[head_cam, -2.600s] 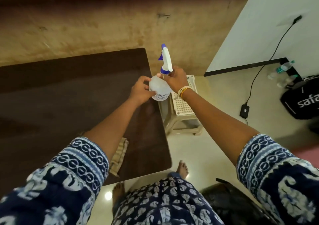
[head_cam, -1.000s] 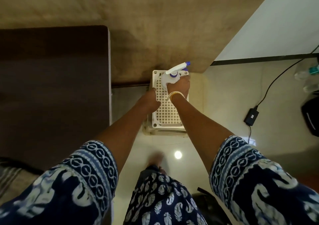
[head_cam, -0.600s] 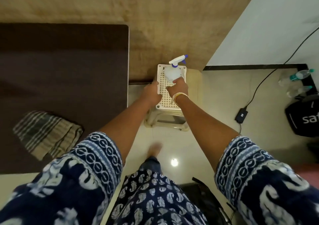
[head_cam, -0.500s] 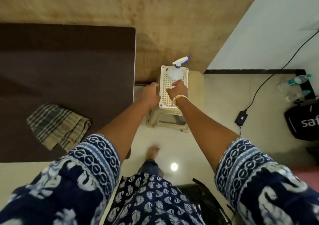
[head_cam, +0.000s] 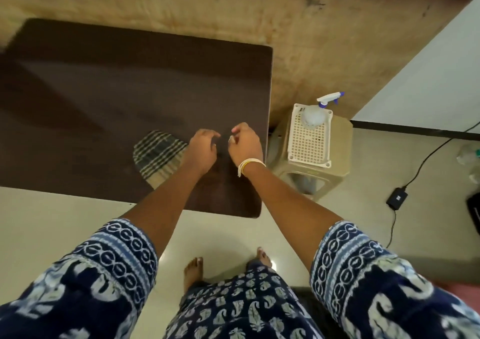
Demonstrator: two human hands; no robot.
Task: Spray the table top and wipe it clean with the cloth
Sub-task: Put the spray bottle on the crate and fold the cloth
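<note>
Left hand (head_cam: 201,149) above dark table top (head_cam: 104,91), fingers loosely bent, holding nothing. Striped cloth (head_cam: 158,154) just left of it, partly under wrist. Right hand (head_cam: 245,145) close beside, fingers loosely bent, holding nothing. Spray bottle (head_cam: 315,112) well right of both hands, standing on white plastic stool (head_cam: 309,141).

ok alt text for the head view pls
Both hands, left hand and right hand, hover empty over a dark table top beside a striped cloth. A spray bottle stands on a stool at right.
</note>
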